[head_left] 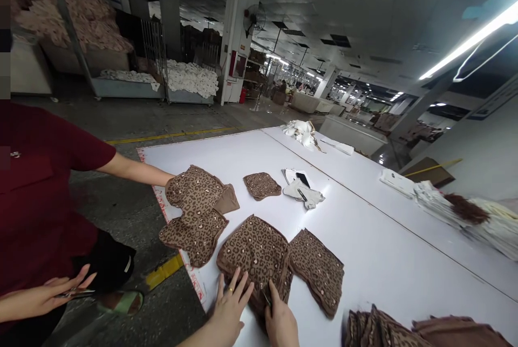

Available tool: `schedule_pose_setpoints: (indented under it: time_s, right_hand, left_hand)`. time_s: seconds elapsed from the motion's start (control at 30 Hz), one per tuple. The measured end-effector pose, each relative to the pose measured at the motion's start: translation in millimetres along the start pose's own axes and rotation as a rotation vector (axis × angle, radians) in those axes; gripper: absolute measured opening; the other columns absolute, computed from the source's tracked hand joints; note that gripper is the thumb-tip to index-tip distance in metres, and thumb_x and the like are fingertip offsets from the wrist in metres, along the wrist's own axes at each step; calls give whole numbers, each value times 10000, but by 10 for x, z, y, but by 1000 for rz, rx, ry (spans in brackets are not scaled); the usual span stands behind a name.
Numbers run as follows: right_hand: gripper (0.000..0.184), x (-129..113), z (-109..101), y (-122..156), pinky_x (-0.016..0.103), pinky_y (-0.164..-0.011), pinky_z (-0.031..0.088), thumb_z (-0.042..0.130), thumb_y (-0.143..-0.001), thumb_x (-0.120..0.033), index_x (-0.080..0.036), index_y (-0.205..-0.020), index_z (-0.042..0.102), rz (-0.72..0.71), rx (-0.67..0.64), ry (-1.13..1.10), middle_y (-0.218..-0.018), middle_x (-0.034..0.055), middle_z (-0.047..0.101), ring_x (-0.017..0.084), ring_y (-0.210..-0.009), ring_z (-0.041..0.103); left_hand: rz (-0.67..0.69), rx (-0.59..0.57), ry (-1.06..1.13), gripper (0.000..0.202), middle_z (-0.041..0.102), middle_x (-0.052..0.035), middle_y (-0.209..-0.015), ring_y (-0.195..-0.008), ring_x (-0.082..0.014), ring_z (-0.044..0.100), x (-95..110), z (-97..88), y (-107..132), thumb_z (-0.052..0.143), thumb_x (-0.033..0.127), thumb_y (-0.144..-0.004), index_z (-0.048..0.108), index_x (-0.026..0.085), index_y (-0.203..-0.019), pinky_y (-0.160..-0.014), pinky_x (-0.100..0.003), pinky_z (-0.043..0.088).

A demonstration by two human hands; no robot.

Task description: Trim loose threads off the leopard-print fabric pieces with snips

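Note:
In the head view, my left hand (232, 304) lies with its fingers spread on a stack of brown leopard-print fabric pieces (259, 247) at the table's near edge. A ring shows on one finger. My right hand (281, 319) is closed round a small pair of thread snips (266, 296), mostly hidden in the palm, with the tip over the same stack. Touching this stack on the right is another leopard-print stack (318, 271). To the left, more leopard-print pieces (196, 190) lie under a co-worker's hand. A smaller leopard-print piece (262, 185) lies farther off.
A co-worker in a dark red shirt (44, 174) stands at the left, one hand (52, 294) holding a small metal tool. The white table (364, 228) also bears a grey-white cloth (305, 194), a white heap (301, 132), brown folded stacks (376, 328) and white garments (435, 201).

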State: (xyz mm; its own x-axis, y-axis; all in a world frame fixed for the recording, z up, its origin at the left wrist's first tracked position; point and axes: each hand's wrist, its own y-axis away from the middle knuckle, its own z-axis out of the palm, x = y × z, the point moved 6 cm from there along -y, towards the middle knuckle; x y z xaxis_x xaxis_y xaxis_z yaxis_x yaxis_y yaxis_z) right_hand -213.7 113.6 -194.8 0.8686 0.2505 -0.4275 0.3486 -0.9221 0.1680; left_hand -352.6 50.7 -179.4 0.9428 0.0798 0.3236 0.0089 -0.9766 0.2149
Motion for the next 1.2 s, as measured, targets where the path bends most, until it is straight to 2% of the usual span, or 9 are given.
schedule_pose_setpoints:
  time_s: [0.1, 0.2, 0.27, 0.37, 0.47, 0.57, 0.9, 1.1, 1.2]
  right_hand:
    - [491, 100, -35, -67, 350, -891, 470, 342, -837, -220, -133, -1299, 482, 31, 81, -287, -1198, 126, 644, 240, -1060, 626]
    - [456, 186, -143, -194, 350, -933, 454, 360, -847, -368, -142, -1188, 561, 99, 213, -467, -1196, 124, 645, 243, -1097, 606]
    - [450, 193, -191, -283, 367, -922, 458, 396, -828, -400, -158, -1163, 573, 114, 254, -453, -1173, 124, 658, 258, -1072, 617]
    - [376, 192, -157, -391, 358, -852, 479, 419, -804, -341, -188, -1108, 579, 109, 222, -386, -1087, 105, 694, 256, -968, 655]
    - [303, 242, -83, -438, 328, -815, 481, 410, -775, -270, -202, -1025, 567, 109, 221, -395, -1032, 90, 701, 232, -908, 662]
    - [250, 299, -31, -446, 312, -792, 476, 398, -767, -272, -211, -944, 562, 107, 245, -424, -949, 83, 700, 220, -861, 658]
    - [308, 436, 50, -447, 328, -790, 495, 405, -747, -470, -214, -841, 548, 111, 311, -585, -827, 62, 677, 223, -796, 641]
    - [410, 695, 171, -570, 371, -832, 498, 530, -574, -604, -229, -736, 558, 196, 272, -687, -781, 70, 674, 275, -835, 629]
    - [463, 709, 186, -634, 391, -828, 508, 549, -497, -660, -239, -689, 532, 205, 237, -702, -737, 80, 657, 295, -811, 628]
  left_hand:
    - [108, 98, 146, 730, 175, -69, -1542, -1426, -304, 54, 107, -73, -59, 539, 453, -799, 249, 267, -1442, -1136, -601, 13]
    - [198, 153, 214, 724, 89, -15, -1559, -1430, -268, 83, 231, -167, -186, 495, 476, -821, 198, 286, -1453, -1155, -553, 100]
    - [215, 144, 203, 726, 58, -6, -1559, -1433, -270, 43, 270, -190, -285, 500, 475, -814, 211, 275, -1450, -1151, -568, 80]
    - [204, 82, 169, 738, 103, -36, -1554, -1432, -278, 13, 253, -141, -381, 478, 529, -811, 231, 245, -1446, -1140, -595, 4]
    - [174, 50, 154, 769, 79, -49, -1553, -1431, -270, -13, 211, -65, -395, 445, 558, -814, 191, 217, -1455, -1146, -580, -13]
    - [143, 60, 151, 802, 37, -59, -1552, -1429, -262, -48, 190, -4, -387, 426, 559, -817, 144, 175, -1461, -1152, -563, -28]
    - [184, 130, 175, 838, -7, -66, -1551, -1423, -258, -86, 136, 118, -415, 339, 655, -825, 73, 188, -1467, -1154, -570, -34]
    - [243, 70, 218, 897, 9, -131, -1540, -1425, -303, -29, 158, 72, -405, 389, 658, -807, 74, 137, -1466, -1141, -607, 12]
    - [264, 77, 264, 849, 62, -151, -1535, -1426, -309, 7, 157, 7, -404, 369, 631, -833, 91, 141, -1467, -1137, -613, 24]
